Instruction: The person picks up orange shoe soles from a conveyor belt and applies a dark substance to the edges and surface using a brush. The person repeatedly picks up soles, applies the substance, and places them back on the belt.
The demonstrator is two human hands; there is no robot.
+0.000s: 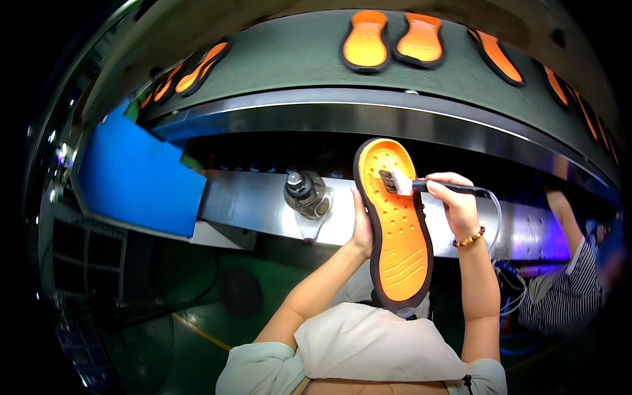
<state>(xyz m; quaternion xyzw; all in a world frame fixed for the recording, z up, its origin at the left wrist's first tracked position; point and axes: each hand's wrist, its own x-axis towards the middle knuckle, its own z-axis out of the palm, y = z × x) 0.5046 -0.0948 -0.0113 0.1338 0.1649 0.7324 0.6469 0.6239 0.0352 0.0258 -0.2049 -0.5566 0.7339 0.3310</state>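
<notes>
An orange shoe sole with a black rim (403,230) is held upright in front of me, its dotted and grooved orange face showing. My left hand (362,227) grips its left edge; part of the fingers is hidden behind the sole. In my right hand (459,203) is a brush (431,186) with a black handle and a pale wrap near its bristles. The dark bristles lie against the upper part of the orange face. A thin clear tube (498,217) runs from the handle's end down past my wrist.
Beyond a metal rail (316,105), a green conveyor belt (283,59) carries several orange-and-black soles (366,43). A dark-capped bottle (306,194) stands on the metal ledge (257,204) to the left, near a blue panel (138,174). Another person in a striped top (566,289) is at the right.
</notes>
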